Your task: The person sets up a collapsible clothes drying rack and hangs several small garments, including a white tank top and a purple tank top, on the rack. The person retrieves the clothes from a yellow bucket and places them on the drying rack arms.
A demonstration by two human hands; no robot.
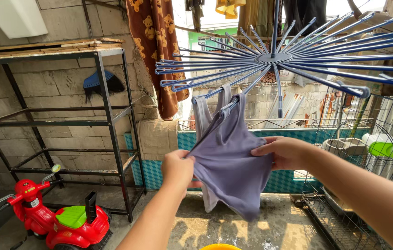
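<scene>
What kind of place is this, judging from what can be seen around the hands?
Probably a home's outdoor laundry or yard area. A blue radial drying rack hangs overhead, and both hands hold a grey garment hung on it. Bare block walls and a red toy scooter suggest a household.

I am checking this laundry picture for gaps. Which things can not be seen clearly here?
- Left hand fingers: head view, behind the grey top.
- Yellow basin: cut by the bottom edge.
- Blue drying rack: its right arms leave the frame.
- Second grey garment: mostly covered by the top.
</scene>
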